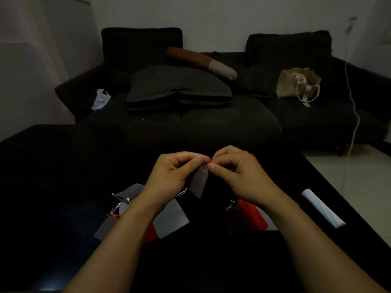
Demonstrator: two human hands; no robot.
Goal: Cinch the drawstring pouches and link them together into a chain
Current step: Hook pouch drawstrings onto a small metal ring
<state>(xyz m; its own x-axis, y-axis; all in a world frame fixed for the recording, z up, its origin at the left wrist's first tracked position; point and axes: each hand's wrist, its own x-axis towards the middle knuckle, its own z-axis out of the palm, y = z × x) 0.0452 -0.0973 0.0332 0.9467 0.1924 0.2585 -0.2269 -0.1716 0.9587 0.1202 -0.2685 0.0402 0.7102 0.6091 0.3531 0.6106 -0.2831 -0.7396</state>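
A small grey drawstring pouch is held above a black table, its gathered mouth pinched between the thumb and curled fingers of the left hand and of the right hand; the pouch body hangs free beneath the fingertips, which nearly meet. Whether a cord is drawn between the fingers cannot be told in the dim light.

On the tabletop beneath the left forearm, a cluster of pouches is partly hidden: a light grey pouch, a darker grey pouch with white drawstrings, a further grey pouch near an orange cord, and a red pouch of which only a corner is seen. Under the right wrist a second red pouch is laid, touched by a dark pouch at its left; how these are linked is obscured by the arms. A folded white item is placed well apart toward the table's right edge.

Behind the table a dark sofa is seen, on which a grey cushion, a brown and cream bolster, a white plastic bag and a beige tote bag are rested. A white cable is hung down the wall at the right, in front of the sofa's end.
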